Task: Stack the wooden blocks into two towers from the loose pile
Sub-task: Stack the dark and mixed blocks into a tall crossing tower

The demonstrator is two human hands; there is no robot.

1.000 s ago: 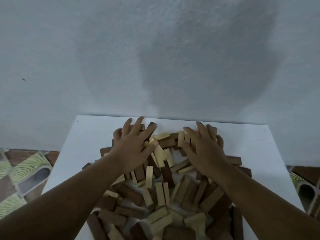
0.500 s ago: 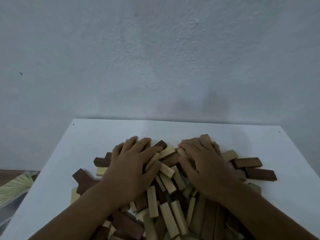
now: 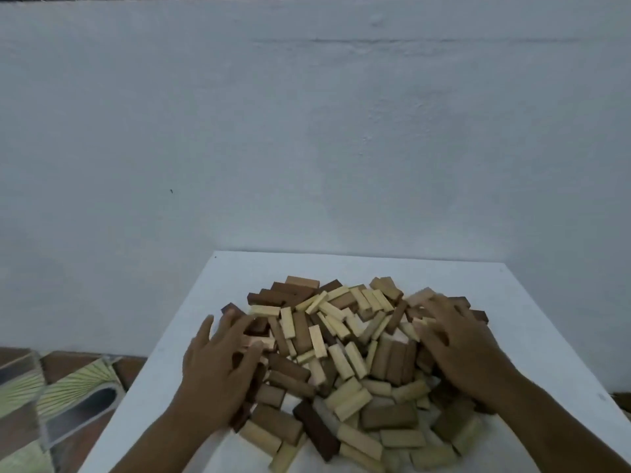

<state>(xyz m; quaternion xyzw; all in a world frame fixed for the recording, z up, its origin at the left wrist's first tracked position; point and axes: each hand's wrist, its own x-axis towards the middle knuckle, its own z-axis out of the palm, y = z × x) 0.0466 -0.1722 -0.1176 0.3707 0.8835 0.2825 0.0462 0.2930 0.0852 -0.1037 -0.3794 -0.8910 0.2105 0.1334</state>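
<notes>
Wooden blocks lay heaped on the white counter, my left hand and right hand spread-fingered on them; light, rigid, I judged, best pinched across their long sides.

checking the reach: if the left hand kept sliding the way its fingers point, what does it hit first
The left hand points up and inward; its fingers already rest on the dark brown blocks at the pile's left edge, so probably those first.

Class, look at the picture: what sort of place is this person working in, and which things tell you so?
Probably a room in a home, not a workshop: a small white table stands against a plain painted wall, patterned floor tiles show at the left, and a pile of wooden blocks covers the table.
</notes>
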